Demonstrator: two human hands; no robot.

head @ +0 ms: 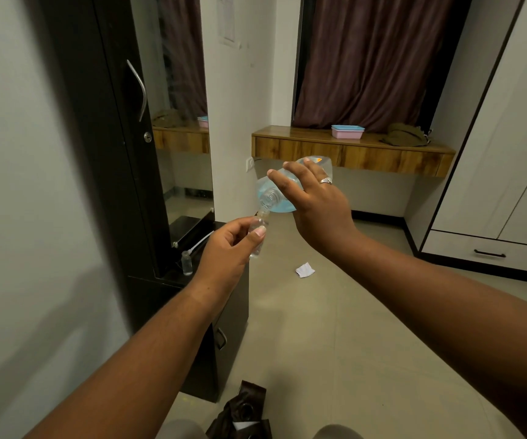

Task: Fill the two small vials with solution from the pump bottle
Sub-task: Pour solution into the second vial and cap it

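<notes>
My right hand (pixel 317 201) grips the clear bottle (pixel 273 193) of pale blue solution, tipped neck-down to the left with its pump head off. The open threaded neck meets the mouth of a small clear vial (pixel 257 236) held upright in my left hand (pixel 229 248) just below it. A second small vial (pixel 187 263) stands uncapped on the dark cabinet ledge to the left. The pump head with its white tube (pixel 197 243) lies on that ledge beside it.
A dark cabinet (pixel 107 153) with a mirror stands at the left. A wooden shelf (pixel 351 150) at the back carries a pink and blue box. A white wardrobe fills the right side. A scrap of paper (pixel 305 269) and a dark bag (pixel 246 413) lie on the tiled floor.
</notes>
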